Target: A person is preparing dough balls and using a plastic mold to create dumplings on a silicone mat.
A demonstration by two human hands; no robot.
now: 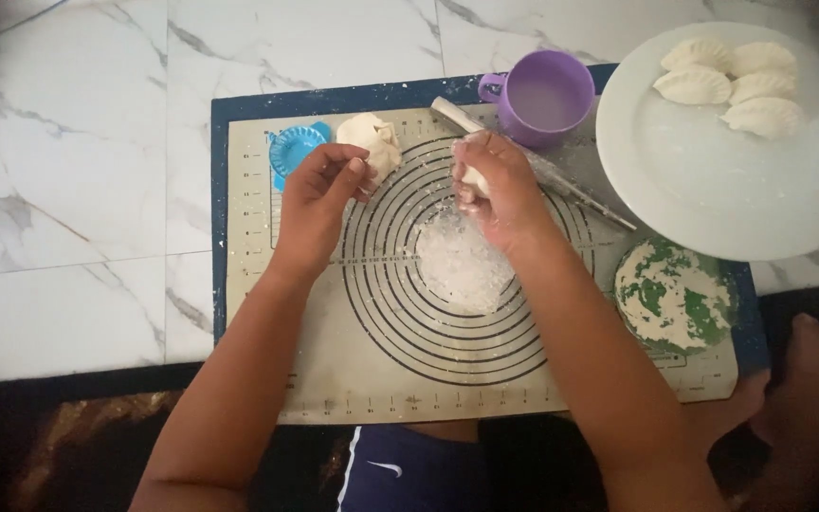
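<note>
The white plate in the upper right of the frame is cut by the right edge. The right hand closes round a small piece of dough, hiding most of it. The rolling pin passes behind that hand. The mat's printed markings along its lower border are too small to read.

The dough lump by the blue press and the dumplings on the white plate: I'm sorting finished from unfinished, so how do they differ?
The dough lump is one irregular, crumpled mass; the dumplings are five neat half-moons with crimped edges. The lump lies on the pastry mat at the left hand; the dumplings sit grouped on the white plate, away from both hands. Both are the same pale dough colour.
</note>
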